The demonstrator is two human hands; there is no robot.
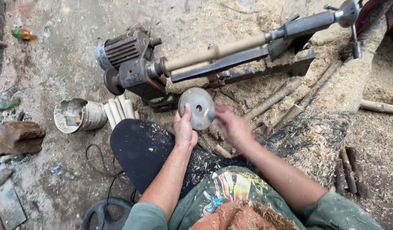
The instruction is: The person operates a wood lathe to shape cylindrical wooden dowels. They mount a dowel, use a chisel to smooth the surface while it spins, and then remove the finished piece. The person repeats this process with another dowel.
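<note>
Metal disc, round and grey with a centre hole, is held upright between two hands above the sawdust-strewn floor, just in front of a small wood lathe. At far left lies a tipped bucket beside a row of pale turned pegs. The left hand grips the disc's lower left edge, thumb pressed on its face; the right hand closes on its right side, fingers blurred. A wooden spindle sits mounted on the lathe. The disc could plausibly slip from dusty fingers and drop onto the person's knee below.
</note>
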